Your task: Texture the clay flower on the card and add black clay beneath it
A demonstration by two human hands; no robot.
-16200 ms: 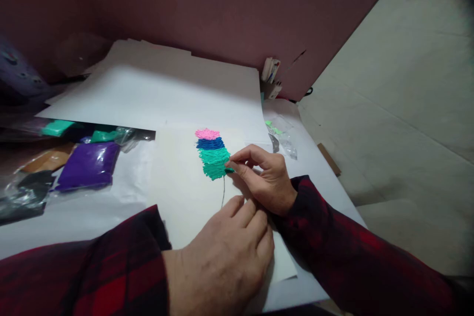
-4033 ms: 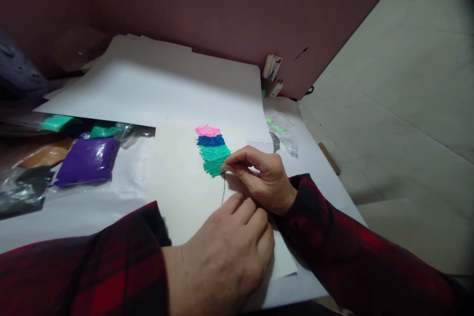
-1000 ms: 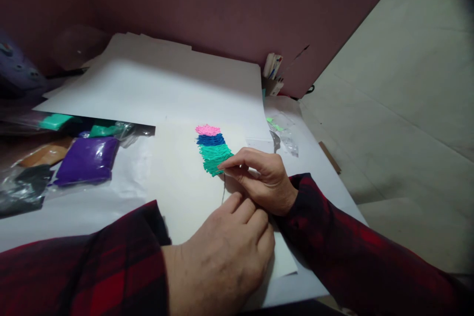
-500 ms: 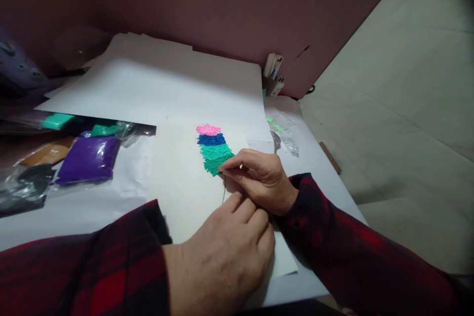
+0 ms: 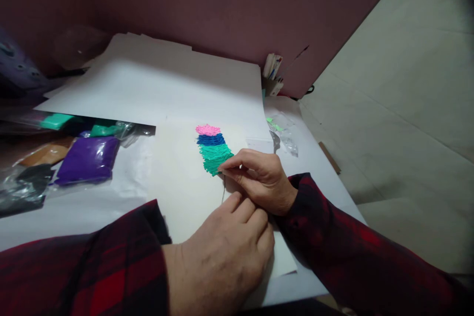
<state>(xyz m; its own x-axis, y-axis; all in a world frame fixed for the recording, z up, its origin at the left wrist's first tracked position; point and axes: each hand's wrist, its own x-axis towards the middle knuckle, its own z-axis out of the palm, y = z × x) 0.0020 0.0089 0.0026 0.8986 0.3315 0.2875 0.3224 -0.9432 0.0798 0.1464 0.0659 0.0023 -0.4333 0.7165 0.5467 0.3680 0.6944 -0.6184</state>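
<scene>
On the cream paper (image 5: 177,177) sits a textured patch of modelling clay in bands: pink clay (image 5: 208,130), dark blue clay (image 5: 211,139), turquoise clay (image 5: 215,151) and darker green clay (image 5: 213,165). My right hand (image 5: 259,175) has thumb and index finger pinched together at the lower right edge of the green band; anything between the tips is too small to make out. Below it, my left hand (image 5: 225,252) rests on the paper with its fingers curled under, which hides what they may hold. A thin dark line (image 5: 223,190) runs down from the clay towards my left hand.
Large white sheets (image 5: 177,74) lie behind the clay. At left are a purple clay packet (image 5: 89,160), a black packet (image 5: 27,187) and a brown packet (image 5: 48,152). A clear plastic wrapper (image 5: 285,133) lies at right, below some pens (image 5: 273,66) against the wall.
</scene>
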